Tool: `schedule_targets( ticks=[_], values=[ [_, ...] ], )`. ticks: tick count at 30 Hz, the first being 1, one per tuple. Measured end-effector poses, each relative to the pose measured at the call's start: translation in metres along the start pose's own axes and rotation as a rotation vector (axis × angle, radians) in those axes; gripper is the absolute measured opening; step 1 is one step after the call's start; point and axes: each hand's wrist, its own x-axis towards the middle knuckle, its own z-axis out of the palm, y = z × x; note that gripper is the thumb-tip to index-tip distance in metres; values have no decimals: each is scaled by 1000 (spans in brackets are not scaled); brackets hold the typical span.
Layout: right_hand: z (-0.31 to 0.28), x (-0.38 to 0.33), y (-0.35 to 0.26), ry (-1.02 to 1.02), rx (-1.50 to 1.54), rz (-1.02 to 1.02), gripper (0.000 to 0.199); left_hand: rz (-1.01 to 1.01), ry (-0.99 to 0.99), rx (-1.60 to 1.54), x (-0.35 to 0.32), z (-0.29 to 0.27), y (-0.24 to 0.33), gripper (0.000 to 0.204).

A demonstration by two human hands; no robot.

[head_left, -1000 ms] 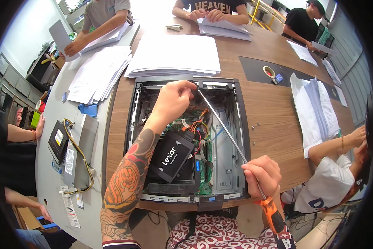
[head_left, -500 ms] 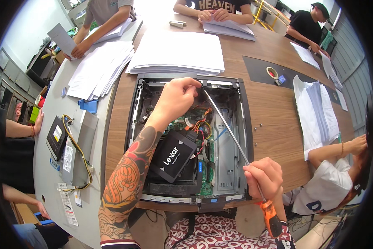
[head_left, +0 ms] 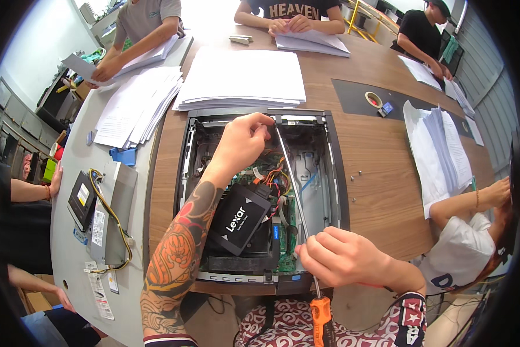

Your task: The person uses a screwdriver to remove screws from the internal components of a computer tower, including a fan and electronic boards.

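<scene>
An open computer case (head_left: 342, 191) lies in front of me, with circuit boards and coloured cables inside. My left hand (head_left: 242, 139) reaches to its far rim, thumb and fingers pinched; whatever they hold is hidden. Close to those fingertips is the tip of a long screwdriver (head_left: 322, 324) with an orange and black handle. My right hand (head_left: 341, 254) is closed round its metal shaft, over the near right part of the case, with the handle hanging below the fist. A black solid-state drive (head_left: 241, 220) rests tilted inside the case, beside my left forearm.
On the grey table at left sit a metal power supply (head_left: 118, 191) with cables and a black drive (head_left: 82, 199). A paper stack (head_left: 242, 78) lies beyond the case. Small screws (head_left: 354, 177) and a tape roll (head_left: 373, 99) are at right. Several people surround the tables.
My right hand has moved left along with the screwdriver, whose shaft now stands steeper across the case. My left hand stays at the far rim. The view has shifted slightly.
</scene>
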Motion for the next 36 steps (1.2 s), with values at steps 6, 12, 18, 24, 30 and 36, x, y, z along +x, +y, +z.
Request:
schedule_targets(
  ticks=[6,12,18,24,30,36],
  values=[
    [3,-3,6,16,77,15,22,28,-8,34,-2,-1,-4,30],
    [6,-5,11,93,230,79,24,11,-20,39,-2,-4,-1,30],
    [13,-6,13,112,226,68,20,1,-32,14,3,2,-8,30],
    [14,-2,16,55,169,2,11,-45,-3,20,-2,-3,-1,26],
    [10,4,19,26,325,56,13,14,-5,32,1,0,-5,26],
    [0,5,24,-153,504,147,29,48,5,104,-1,-3,-3,24]
  ],
)
